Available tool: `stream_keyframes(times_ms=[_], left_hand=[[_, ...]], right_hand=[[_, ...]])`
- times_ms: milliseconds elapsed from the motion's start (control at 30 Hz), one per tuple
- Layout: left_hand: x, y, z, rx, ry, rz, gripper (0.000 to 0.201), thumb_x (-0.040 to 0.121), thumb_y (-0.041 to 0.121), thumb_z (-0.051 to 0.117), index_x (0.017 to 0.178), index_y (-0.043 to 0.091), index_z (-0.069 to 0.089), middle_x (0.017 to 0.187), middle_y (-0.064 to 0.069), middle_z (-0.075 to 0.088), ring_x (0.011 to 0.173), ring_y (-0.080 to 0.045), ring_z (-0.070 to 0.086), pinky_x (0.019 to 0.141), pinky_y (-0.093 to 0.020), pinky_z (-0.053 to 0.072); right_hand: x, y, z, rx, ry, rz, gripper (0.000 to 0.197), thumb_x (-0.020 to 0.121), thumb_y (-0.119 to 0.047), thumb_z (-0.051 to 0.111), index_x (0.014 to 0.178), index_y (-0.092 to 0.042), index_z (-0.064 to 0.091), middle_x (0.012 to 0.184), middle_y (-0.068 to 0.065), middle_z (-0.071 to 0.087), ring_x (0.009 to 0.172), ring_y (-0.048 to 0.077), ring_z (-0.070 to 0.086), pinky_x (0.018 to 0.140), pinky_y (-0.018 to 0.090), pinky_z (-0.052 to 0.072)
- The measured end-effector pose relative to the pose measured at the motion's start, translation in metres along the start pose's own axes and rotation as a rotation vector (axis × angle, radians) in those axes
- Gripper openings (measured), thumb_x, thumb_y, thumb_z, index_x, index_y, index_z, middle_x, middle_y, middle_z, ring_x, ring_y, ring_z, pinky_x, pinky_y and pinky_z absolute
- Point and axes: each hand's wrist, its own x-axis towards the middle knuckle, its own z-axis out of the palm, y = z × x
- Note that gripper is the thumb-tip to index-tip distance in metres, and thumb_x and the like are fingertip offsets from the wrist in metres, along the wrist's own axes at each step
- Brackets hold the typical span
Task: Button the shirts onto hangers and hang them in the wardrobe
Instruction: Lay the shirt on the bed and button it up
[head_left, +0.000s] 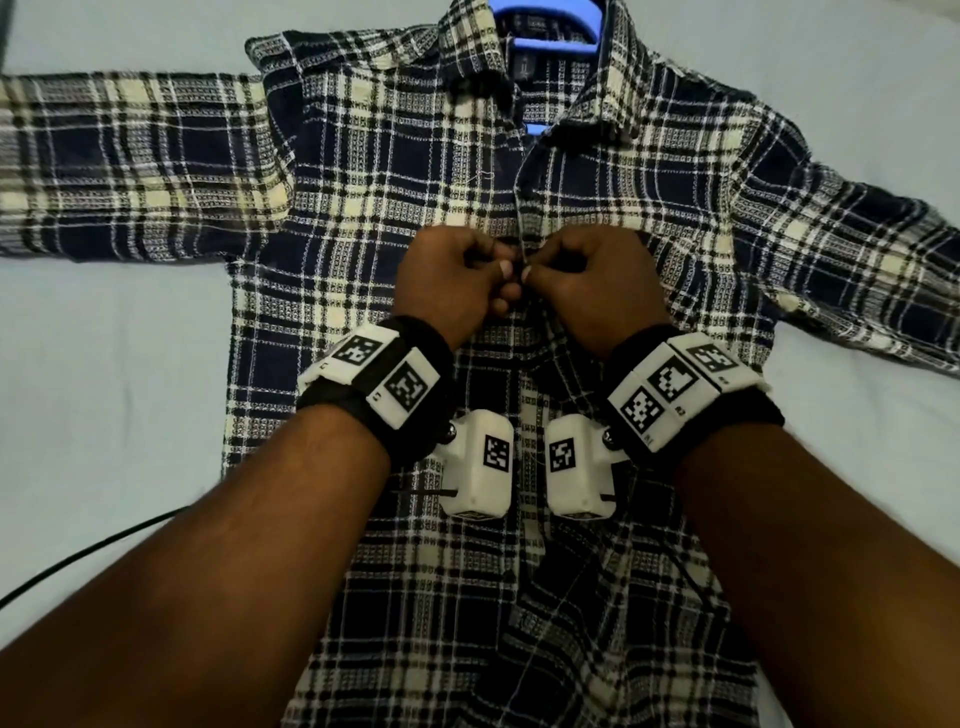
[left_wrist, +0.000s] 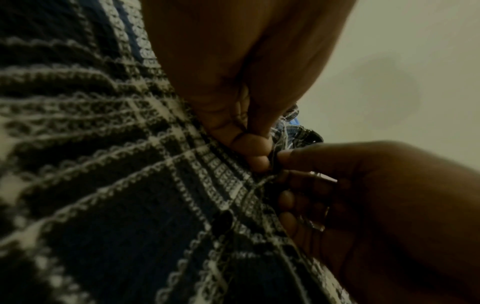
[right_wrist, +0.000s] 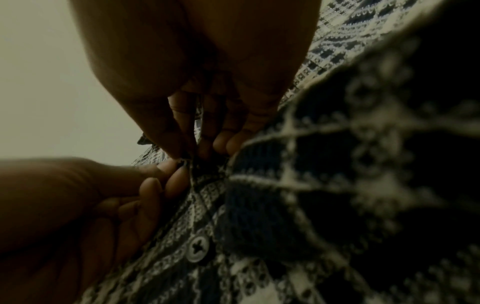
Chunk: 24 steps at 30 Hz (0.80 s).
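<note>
Both hands meet mid-chest on the plaid shirt (head_left: 363, 197), left hand (head_left: 452, 280) and right hand (head_left: 587, 280) each pinching a placket edge.

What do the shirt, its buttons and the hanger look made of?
Shirt: thick woven cloth, probably cotton flannel; coarse matte plaid weave, soft wrinkles.
Button: likely plastic; smooth, slightly glossy rim, thread crossed through its holes.
Hanger: apparently blue plastic; smooth, even colour.

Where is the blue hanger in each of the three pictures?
Head: the blue plastic hanger peeks out inside the collar of the navy and cream plaid shirt, top centre.
Left wrist: a small blue sliver beyond the left hand.
Right wrist: not in it.
Shared landmark: both hands, left and right hand, pinching the shirt's front edges.
</note>
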Motion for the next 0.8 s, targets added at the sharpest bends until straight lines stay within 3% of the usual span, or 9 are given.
stream_keyframes(times_ms=[133,267,333,467,533,600,700,800], left_hand=[[-0.002,0.001,0.001,0.036,0.029,0.039,0.026,0.095,0.027,0.069,0.085,0.004,0.074,0.072,-0.008,0.074,0.063,-0.024,0.073,0.065,-0.035,0.062],[0.001,0.001,-0.001,0.036,0.036,0.033,0.011,0.093,0.013,0.071,0.091,0.002,0.074,0.076,-0.012,0.074,0.064,-0.023,0.072,0.069,-0.043,0.064],[0.0,0.002,0.0,0.076,0.023,0.047,0.003,0.092,0.007,0.071,0.089,0.005,0.072,0.079,-0.011,0.073,0.067,-0.021,0.073,0.069,-0.041,0.064],[0.001,0.003,0.001,0.147,0.044,0.091,0.014,0.091,0.004,0.07,0.081,0.014,0.068,0.081,-0.007,0.072,0.069,-0.018,0.073,0.068,-0.038,0.064],[0.002,0.002,0.001,0.196,0.047,0.131,0.007,0.09,0.003,0.07,0.088,0.009,0.069,0.082,-0.008,0.072,0.072,-0.02,0.073,0.071,-0.041,0.064],[0.003,0.0,0.001,0.214,0.052,0.144,0.012,0.091,0.002,0.069,0.099,0.01,0.066,0.084,-0.008,0.071,0.073,-0.019,0.072,0.071,-0.041,0.063],[0.003,0.002,-0.001,0.212,0.045,0.172,0.026,0.092,-0.002,0.065,0.109,0.017,0.058,0.089,-0.008,0.068,0.074,-0.018,0.069,0.069,-0.038,0.063],[0.004,0.003,-0.001,0.364,0.054,0.295,0.03,0.091,0.002,0.065,0.115,0.017,0.056,0.086,0.004,0.063,0.079,-0.016,0.067,0.074,-0.04,0.061]], right_hand=[[-0.002,-0.004,-0.002,-0.038,-0.028,-0.068,0.01,0.083,-0.018,0.069,0.078,-0.016,0.078,0.071,-0.008,0.068,0.066,0.008,0.064,0.061,0.021,0.047],[-0.002,-0.006,-0.007,-0.085,-0.063,-0.07,0.01,0.087,-0.023,0.07,0.084,-0.02,0.078,0.076,-0.008,0.071,0.067,0.003,0.066,0.061,0.017,0.051],[0.002,-0.007,-0.007,-0.11,-0.052,-0.052,0.009,0.09,-0.024,0.07,0.086,-0.019,0.077,0.081,-0.005,0.072,0.072,0.005,0.068,0.068,0.022,0.056],[0.013,-0.012,-0.001,-0.202,-0.082,-0.01,0.018,0.096,-0.019,0.062,0.089,-0.009,0.076,0.086,0.007,0.073,0.08,0.019,0.07,0.08,0.039,0.06],[0.017,-0.016,0.0,-0.253,-0.14,0.001,0.023,0.097,-0.018,0.058,0.086,-0.005,0.073,0.084,0.011,0.072,0.079,0.022,0.069,0.08,0.042,0.059],[0.018,-0.019,0.0,-0.289,-0.194,0.003,0.025,0.097,-0.016,0.054,0.087,0.0,0.07,0.084,0.016,0.069,0.079,0.028,0.067,0.078,0.043,0.058],[0.016,-0.022,-0.001,-0.273,-0.245,0.003,0.027,0.098,-0.013,0.053,0.089,0.007,0.068,0.089,0.024,0.068,0.08,0.033,0.064,0.072,0.037,0.053],[0.016,-0.019,-0.006,-0.187,-0.256,0.045,0.029,0.1,-0.015,0.053,0.087,0.006,0.068,0.079,0.02,0.064,0.063,0.019,0.055,0.054,0.021,0.045]])
